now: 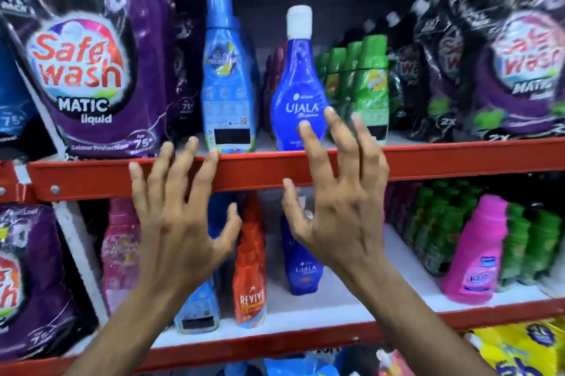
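- Item under inspection: the deep-blue Ujala bottle, standing upright at the front of the upper shelf, between the light-blue bottle and a row of green bottles.
- Right hand: raised in front of the bottle's lower body, fingers spread and straight, holding nothing. Its fingertips overlap the bottle in the view; whether they touch it cannot be told from this angle.
- Left hand: likewise spread and holding nothing, its fingertips level with the shelf's red front edge, just below the light-blue bottle.
- Handling, as judged: a stiff plastic bottle, probably full of liquid, so moderately heavy for its size and weighted low. The glossy surface looks slippery, and the wall may yield a little under a hard squeeze.
- Shape: broad, rounded base tapering to a slim neck under a white cap. Tall and narrow at the top, it would tip readily if pushed high up.
- Recommended hold: wrap the fingers and thumb round the body where it begins to narrow above the label, so the flare below stops it sliding through. Avoid lifting by the cap.
- Risk: neighbours stand near on both sides, and a wide hand may knock the green bottles.
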